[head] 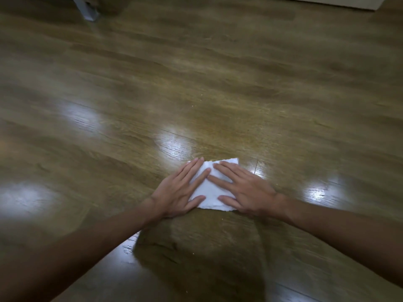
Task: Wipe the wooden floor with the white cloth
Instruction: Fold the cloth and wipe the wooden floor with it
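Observation:
A folded white cloth [210, 191] lies flat on the brown wooden floor [196, 94], just ahead of me. My left hand [181, 189] presses on its left part, fingers spread and flat. My right hand [242, 188] presses on its right part the same way. The fingertips of both hands nearly meet over the middle of the cloth. Neither hand curls around the cloth; both palms lie on top of it. Much of the cloth's edges is hidden under the hands.
A grey furniture leg [87, 9] stands at the far left. A white baseboard or panel [340, 2] runs along the far right. Small pale crumbs [201, 94] dot the floor ahead of the cloth. Light glares [174, 144] shine on the boards.

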